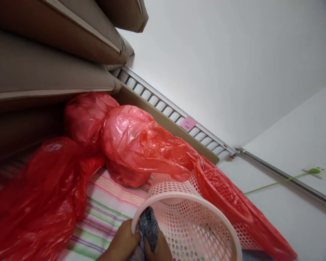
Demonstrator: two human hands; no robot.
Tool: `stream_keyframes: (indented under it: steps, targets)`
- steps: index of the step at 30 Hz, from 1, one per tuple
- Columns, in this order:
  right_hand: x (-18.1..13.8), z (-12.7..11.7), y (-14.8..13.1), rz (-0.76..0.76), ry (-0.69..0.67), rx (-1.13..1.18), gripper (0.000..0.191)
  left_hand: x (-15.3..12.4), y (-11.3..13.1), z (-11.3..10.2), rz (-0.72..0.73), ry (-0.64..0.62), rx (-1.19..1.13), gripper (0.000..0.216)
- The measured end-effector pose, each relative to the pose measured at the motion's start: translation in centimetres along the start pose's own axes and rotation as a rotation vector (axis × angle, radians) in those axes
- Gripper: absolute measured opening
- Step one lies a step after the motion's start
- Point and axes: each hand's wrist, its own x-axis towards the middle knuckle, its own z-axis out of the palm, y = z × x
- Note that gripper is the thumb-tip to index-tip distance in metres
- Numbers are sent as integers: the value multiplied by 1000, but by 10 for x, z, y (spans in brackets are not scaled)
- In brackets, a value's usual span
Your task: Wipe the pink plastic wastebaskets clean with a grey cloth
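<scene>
At the bottom centre my left hand [123,239] and my right hand [163,248] are close together, both closed on a dark grey cloth [148,226]. The cloth is bunched up and rests against the near left rim of a pale pink perforated plastic basket [176,195]. The left hand's fingers lie beside that rim. The basket is tilted with its mouth towards me, and its holed inner wall shows. The lower part of both hands is cut off by the frame's edge.
Stuffed red plastic bags [133,141] lie behind the basket, with another red bag [43,195] at left. Red plastic [228,192] drapes over more pink mesh at right. Beneath is a striped sheet [97,217]; brown cushions [49,69] stack upper left, beside a metal rail [163,105].
</scene>
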Motion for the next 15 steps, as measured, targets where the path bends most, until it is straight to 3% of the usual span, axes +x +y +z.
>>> stream_keyframes:
  steps: [6,10,15]
  targets:
    - [53,-18,-13,132,62,-106,54,-1,8,-2,-33,31,71,38]
    - [104,-28,-3,257,71,-201,45,-4,15,-2,-19,-8,50,41]
    - [146,-32,7,264,76,-179,39,-1,18,-4,-37,-18,18,38]
